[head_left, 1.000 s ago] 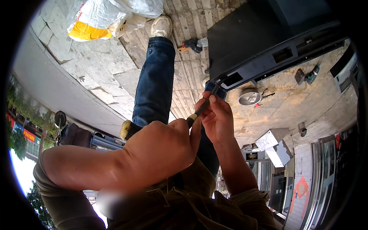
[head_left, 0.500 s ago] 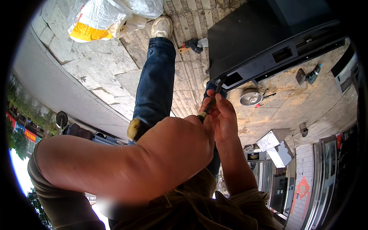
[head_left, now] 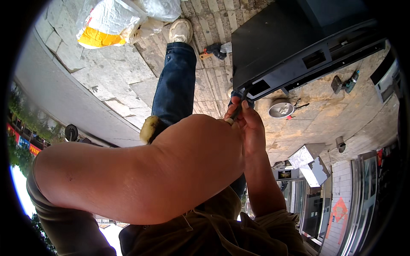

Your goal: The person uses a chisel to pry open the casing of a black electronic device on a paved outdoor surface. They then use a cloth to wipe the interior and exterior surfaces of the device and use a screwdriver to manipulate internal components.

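My left hand (head_left: 213, 147) is closed, its arm reaching across from the left. It grips a dark hand tool (head_left: 237, 112) of a kind I cannot make out, with a black handle, a pale collar and a narrow shaft. A yellowish rounded knob (head_left: 147, 129) sticks out behind that hand, apparently the handle's end. Further along, my right hand (head_left: 252, 126) pinches the shaft between thumb and fingers. The shaft's tip lies in front of a rectangular slot in the black metal cabinet (head_left: 269, 51); whether they touch, I cannot tell. The left fingers are mostly hidden.
Beyond my hands is my jeans-clad leg (head_left: 174, 85). Plastic bags (head_left: 113, 21) lie at the far left. A black-and-red tool (head_left: 215, 50) rests by the cabinet. On the right are a metal bowl (head_left: 281, 109), a cordless drill (head_left: 351, 81) and a small can (head_left: 340, 144).
My left hand and forearm have shifted up in the view and slightly right, and the tool's knob has risen with them. My right hand stays almost in place on the shaft.
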Action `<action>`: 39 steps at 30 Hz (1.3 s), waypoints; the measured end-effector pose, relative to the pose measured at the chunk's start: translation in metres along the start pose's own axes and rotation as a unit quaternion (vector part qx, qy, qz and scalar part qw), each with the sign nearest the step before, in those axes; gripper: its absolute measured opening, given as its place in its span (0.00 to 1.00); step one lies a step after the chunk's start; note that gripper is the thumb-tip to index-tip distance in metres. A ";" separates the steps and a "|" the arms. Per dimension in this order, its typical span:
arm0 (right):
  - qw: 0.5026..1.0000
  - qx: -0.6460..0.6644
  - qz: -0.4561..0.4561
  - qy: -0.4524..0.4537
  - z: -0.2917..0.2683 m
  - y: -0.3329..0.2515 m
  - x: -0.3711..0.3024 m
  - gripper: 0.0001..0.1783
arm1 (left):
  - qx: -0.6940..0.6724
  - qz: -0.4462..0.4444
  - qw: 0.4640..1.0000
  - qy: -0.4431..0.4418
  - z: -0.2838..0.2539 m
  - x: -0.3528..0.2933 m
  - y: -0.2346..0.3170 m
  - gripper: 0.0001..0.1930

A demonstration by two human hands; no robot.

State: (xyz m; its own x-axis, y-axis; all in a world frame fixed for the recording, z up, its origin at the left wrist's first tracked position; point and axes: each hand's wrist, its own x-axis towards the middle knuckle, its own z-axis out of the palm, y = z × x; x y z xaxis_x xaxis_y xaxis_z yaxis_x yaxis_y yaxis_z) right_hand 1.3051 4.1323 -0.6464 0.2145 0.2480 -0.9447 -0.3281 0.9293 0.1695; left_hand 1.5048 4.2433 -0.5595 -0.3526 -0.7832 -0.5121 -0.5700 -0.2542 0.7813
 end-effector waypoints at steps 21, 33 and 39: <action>0.905 -0.396 -0.128 0.092 -0.136 -0.020 0.000 0.18 | -0.379 -0.328 0.830 0.244 0.230 -0.080 0.125 0.39; 0.843 -0.410 -0.347 0.032 -0.105 -0.049 0.047 0.28 | -0.865 -0.197 0.292 0.357 0.358 0.053 0.102 0.27; 0.800 -0.444 -0.396 0.084 -0.076 -0.042 0.055 0.25 | -0.901 -0.092 0.239 0.349 0.395 0.063 0.052 0.26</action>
State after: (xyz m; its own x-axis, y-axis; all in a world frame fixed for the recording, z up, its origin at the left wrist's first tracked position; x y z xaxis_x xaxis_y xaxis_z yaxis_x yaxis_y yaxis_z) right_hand 1.2611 4.0858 -0.7263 0.5754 -0.4315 -0.6948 -0.6905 0.1989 -0.6954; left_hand 1.1600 4.4050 -0.6915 0.1244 -0.4077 -0.9046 0.9399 0.3405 -0.0242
